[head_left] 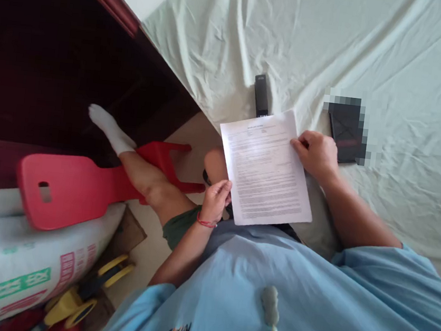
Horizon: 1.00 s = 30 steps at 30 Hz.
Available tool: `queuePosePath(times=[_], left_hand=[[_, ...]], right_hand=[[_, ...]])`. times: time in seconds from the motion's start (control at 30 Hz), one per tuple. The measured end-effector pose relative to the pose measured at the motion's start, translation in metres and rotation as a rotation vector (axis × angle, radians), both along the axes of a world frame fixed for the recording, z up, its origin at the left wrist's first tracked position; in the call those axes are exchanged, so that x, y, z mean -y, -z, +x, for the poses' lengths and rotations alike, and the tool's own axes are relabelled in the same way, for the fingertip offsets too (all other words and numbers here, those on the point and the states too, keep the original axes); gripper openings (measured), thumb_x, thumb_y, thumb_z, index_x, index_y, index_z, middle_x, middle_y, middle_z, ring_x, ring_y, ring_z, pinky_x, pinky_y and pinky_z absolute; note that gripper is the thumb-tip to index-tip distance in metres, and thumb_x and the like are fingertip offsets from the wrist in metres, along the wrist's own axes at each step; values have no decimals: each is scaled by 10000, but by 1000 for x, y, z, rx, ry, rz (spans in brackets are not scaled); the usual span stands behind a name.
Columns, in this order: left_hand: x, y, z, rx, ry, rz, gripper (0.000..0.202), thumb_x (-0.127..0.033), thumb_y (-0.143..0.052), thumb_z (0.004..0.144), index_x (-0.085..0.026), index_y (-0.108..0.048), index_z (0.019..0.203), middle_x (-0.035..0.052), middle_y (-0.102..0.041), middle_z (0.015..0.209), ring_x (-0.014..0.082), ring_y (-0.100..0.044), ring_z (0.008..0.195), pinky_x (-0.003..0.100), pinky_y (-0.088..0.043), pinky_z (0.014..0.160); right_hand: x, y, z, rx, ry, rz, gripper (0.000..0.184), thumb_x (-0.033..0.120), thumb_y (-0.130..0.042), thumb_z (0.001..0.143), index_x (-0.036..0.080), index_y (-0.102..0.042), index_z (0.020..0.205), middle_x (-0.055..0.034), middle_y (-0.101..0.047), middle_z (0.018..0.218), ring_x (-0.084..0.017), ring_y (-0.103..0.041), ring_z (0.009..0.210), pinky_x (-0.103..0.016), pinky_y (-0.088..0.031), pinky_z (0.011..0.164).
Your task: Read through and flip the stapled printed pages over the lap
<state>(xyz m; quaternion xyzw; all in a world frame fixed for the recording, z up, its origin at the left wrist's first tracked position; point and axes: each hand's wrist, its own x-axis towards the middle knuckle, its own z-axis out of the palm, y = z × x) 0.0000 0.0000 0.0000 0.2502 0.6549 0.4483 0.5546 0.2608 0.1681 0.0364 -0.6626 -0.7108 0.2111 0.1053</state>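
A white printed sheet of paper (267, 176), covered in lines of small text, is held up over my lap and the edge of the cloth. My left hand (215, 202) pinches its left edge near the lower part; a red string bracelet circles that wrist. On the opposite side, my right hand (319, 154) grips the upper right edge between thumb and fingers. Whether more sheets lie beneath the top one, I cannot tell. Just beyond the paper's top edge lies a slim black object (261, 94), perhaps a stapler, its near end close to the sheet.
A dark flat item (347, 129), partly blurred out, rests beside my right hand on the wrinkled pale bedsheet (418, 103). To the left stand a red plastic stool (67, 185), a printed white sack (34, 266) and a yellow-black wheeled thing (70, 300). My outstretched leg crosses the stool.
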Motion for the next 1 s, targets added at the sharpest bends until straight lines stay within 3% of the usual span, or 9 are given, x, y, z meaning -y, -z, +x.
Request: queuePosePath(times=[0.17,0.37,0.57,0.8,0.9,1.0], left_hand=[[-7,1,5,55,8,-43,679,-755,-937,578,-153,-632,650,-51,-417,531,36,-312,441,198,-181,399],[-5,5,9,64,34,-20,608,-709,-922,634,-147,-692,658,-30,-485,555,40,-336,444,207,-198,407],[-3,11,5,-41,94,-40,540,-650,-912,681,-130,-784,756,2,-585,631,64,-437,553,189,-311,490],[-10,-2,13,54,70,-25,546,-633,-930,637,-137,-703,631,-14,-499,566,34,-329,441,220,-177,423],[-10,-4,15,92,63,-40,544,-633,-939,613,-141,-707,632,-11,-520,570,30,-325,435,219,-172,421],[-10,-3,16,119,69,-45,526,-628,-939,615,-146,-732,653,-5,-557,583,30,-324,441,217,-176,423]], right_hand=[[-1,-1,4,-72,-4,25,226,409,-653,943,228,-706,817,-79,-766,857,-235,-638,768,-345,-415,682],[-1,-11,8,-123,24,21,185,380,-717,898,228,-679,799,-52,-739,799,-214,-625,735,-350,-428,703],[2,-25,8,67,-61,10,270,412,-636,977,222,-704,797,-74,-728,784,-249,-647,760,-363,-403,704],[14,-44,8,249,-125,45,447,520,-536,1032,243,-693,718,-94,-682,681,-280,-645,738,-383,-375,669],[17,-60,13,183,-152,4,527,575,-530,1032,235,-613,639,-82,-623,634,-267,-635,721,-389,-393,674],[18,-70,18,-123,-214,-33,608,695,-506,1028,232,-601,646,-81,-661,709,-255,-659,776,-388,-472,715]])
